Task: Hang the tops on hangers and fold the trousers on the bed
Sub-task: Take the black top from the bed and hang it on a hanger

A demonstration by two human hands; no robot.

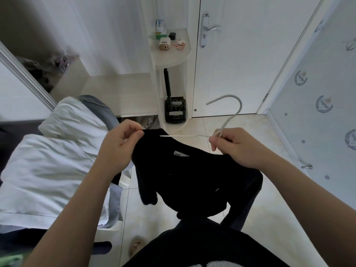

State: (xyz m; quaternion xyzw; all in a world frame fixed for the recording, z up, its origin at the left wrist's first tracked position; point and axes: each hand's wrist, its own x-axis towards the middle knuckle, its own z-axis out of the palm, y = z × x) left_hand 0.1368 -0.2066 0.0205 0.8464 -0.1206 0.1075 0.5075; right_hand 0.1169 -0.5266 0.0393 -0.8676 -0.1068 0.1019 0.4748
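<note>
A black top (185,180) with a white neck label hangs in the air in front of me, over the tiled floor. My left hand (119,145) pinches the top's left shoulder edge. My right hand (237,147) grips a thin white hanger (229,116) at the base of its hook, together with the top's right shoulder. One arm of the hanger runs left across the open neckline; its hook curves up and away from me. The bed (48,166), with white bedding, lies to my left.
A grey garment (100,106) lies at the bed's far end. A white wardrobe (115,45) with a rounded shelf (171,56) of small items stands ahead, a black box (175,110) at its foot. The white door (240,64) is shut. A patterned wall (317,112) is on the right.
</note>
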